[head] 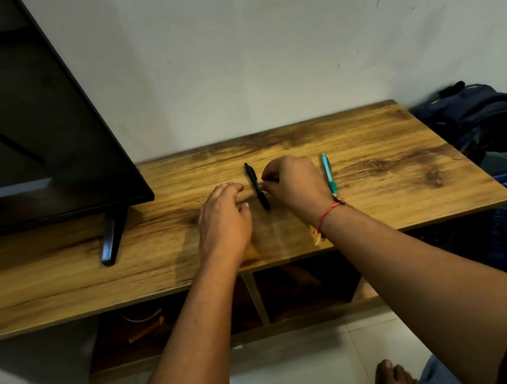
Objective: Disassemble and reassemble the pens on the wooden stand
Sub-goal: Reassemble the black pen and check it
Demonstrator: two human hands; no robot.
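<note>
A black pen (pixel 256 186) lies on the wooden stand (pixel 374 166), its length running from far to near. My right hand (pixel 293 182) sits just right of it with curled fingers whose tips meet the pen's middle. My left hand (pixel 223 219) hovers palm down just left of the pen, fingers relaxed and holding nothing. A teal pen (pixel 328 173) lies on the stand to the right of my right hand, partly hidden by my wrist.
A black TV (pixel 19 129) stands on the stand's left half, its foot (pixel 112 237) near the front. Dark bags (pixel 479 119) are piled past the right end. Open shelves (pixel 303 286) lie under the top. My bare feet (pixel 395 382) are on the tiled floor.
</note>
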